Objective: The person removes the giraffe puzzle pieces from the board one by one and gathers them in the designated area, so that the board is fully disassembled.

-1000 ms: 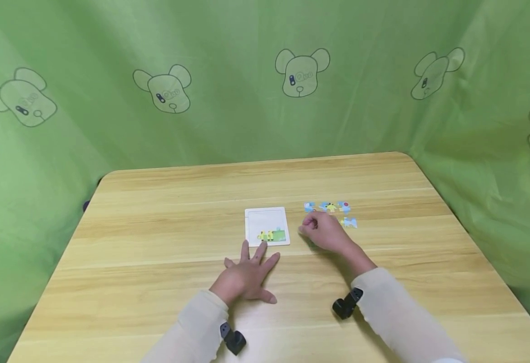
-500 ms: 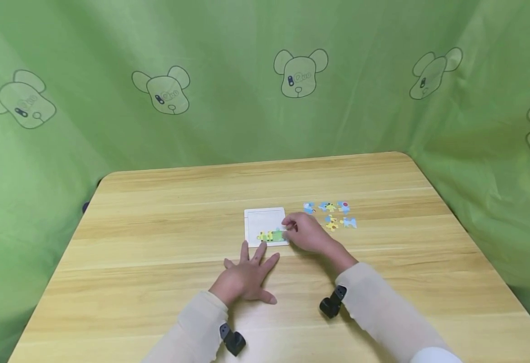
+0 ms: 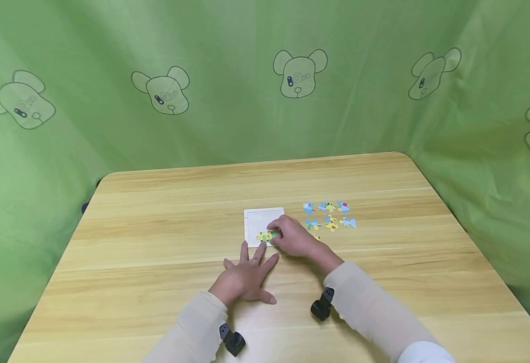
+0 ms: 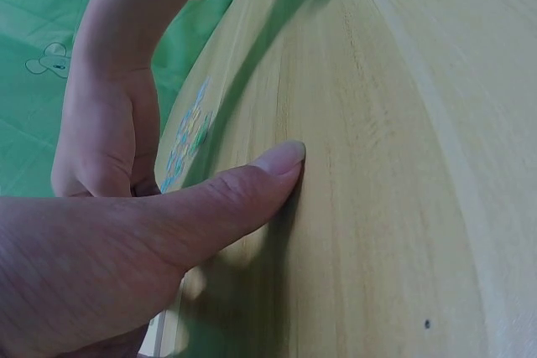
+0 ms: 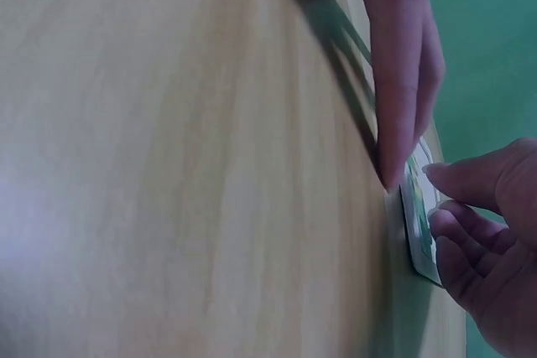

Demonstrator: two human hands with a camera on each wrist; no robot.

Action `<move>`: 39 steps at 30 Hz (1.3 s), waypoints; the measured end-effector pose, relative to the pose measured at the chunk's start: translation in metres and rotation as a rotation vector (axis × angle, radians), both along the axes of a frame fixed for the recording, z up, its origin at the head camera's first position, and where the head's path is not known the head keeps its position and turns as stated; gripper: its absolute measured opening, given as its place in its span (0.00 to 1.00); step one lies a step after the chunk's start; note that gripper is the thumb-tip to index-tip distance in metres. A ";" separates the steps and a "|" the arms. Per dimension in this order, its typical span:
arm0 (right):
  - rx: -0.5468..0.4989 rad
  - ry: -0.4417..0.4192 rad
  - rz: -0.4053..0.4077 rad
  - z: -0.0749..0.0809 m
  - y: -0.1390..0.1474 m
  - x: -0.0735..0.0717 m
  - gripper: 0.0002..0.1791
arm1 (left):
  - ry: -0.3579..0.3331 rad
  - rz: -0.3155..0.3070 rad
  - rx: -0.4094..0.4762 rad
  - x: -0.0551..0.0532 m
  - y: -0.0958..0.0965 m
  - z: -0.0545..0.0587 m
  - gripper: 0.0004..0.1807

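A white square puzzle tray [image 3: 252,222] lies flat near the middle of the table, a few joined yellow-and-green puzzle pieces [image 3: 262,236] along its front edge. My left hand [image 3: 245,279] is spread palm down, two fingertips right at the tray's front rim; its thumb [image 4: 252,178] stretches over bare wood in the left wrist view. My right hand [image 3: 294,237] reaches over the tray's right side, thumb and curled fingers pinching a green puzzle piece [image 3: 275,234] at the right end of that row. In the right wrist view the fingertips mostly cover the piece.
Right of the tray, several loose blue and yellow puzzle pieces [image 3: 331,223] lie in rows, the nearest partly hidden by my right hand. A wooden table [image 3: 156,212] spreads all around, with a green curtain [image 3: 228,121] behind and on both sides.
My right hand has moved left from the loose pieces onto the tray's right side, uncovering more of those pieces. My left hand stays at the tray's front rim.
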State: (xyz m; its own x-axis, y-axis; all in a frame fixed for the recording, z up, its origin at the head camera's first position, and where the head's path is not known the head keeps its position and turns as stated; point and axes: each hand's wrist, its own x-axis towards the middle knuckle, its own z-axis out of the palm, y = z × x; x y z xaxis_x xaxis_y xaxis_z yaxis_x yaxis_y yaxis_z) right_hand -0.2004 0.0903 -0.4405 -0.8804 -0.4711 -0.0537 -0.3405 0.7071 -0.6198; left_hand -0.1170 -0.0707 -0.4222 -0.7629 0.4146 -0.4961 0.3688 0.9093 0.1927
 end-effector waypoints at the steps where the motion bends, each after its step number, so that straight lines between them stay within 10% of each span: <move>1: 0.000 -0.003 0.003 -0.001 -0.001 0.000 0.19 | 0.000 0.000 -0.001 0.000 0.000 0.000 0.54; 39: 0.067 -0.054 0.046 0.001 -0.008 0.001 0.23 | 0.009 -0.024 -0.022 0.000 -0.001 -0.001 0.53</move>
State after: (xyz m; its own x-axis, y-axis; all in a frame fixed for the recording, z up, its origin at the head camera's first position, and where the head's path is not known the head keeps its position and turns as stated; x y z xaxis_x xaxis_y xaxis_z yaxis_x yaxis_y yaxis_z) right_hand -0.1993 0.0825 -0.4399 -0.8528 -0.5050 -0.1329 -0.3412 0.7316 -0.5902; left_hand -0.1170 -0.0716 -0.4236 -0.7574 0.4220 -0.4983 0.3925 0.9041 0.1690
